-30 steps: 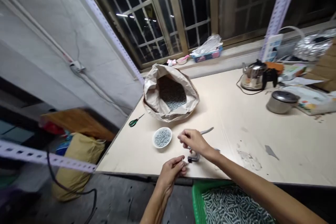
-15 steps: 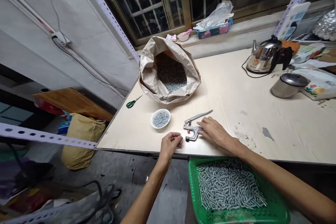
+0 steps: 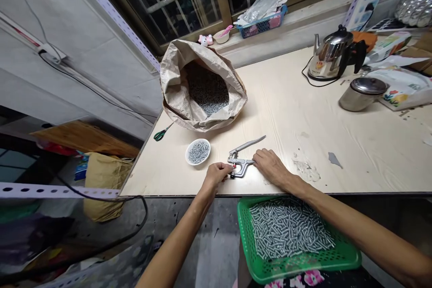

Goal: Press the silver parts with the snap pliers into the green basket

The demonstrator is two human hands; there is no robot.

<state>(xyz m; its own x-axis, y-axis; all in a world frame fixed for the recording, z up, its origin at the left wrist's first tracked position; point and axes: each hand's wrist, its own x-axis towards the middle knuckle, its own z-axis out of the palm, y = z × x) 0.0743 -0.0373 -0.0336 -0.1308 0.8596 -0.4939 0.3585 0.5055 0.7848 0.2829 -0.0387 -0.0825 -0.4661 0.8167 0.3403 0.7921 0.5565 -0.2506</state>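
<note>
Snap-fastener pliers (image 3: 240, 169), grey with a red tip and a spring, lie on the table with their handles spread apart. My right hand (image 3: 270, 165) is closed around the end of the lower handle. At the jaw end, my left hand (image 3: 216, 176) is in a pinch, its fingertips touching or very near the red tip. Whatever sits between those fingertips is too small and covered to make out. Just behind my left hand is a white bowl (image 3: 187, 158) of small metal pieces.
Behind the bowl stands an open paper sack (image 3: 172, 72) of metal pieces. Green-handled scissors (image 3: 159, 135) lie at the left. Below the table edge is a green basket (image 3: 246, 238) full of metal pieces. A kettle (image 3: 332, 54) and a lidded metal pot (image 3: 357, 94) stand at the right.
My left hand has moved its pinch up to the jaws of the pliers. My right hand has shifted toward the end of the lower handle. The camera view has also shifted slightly.
</note>
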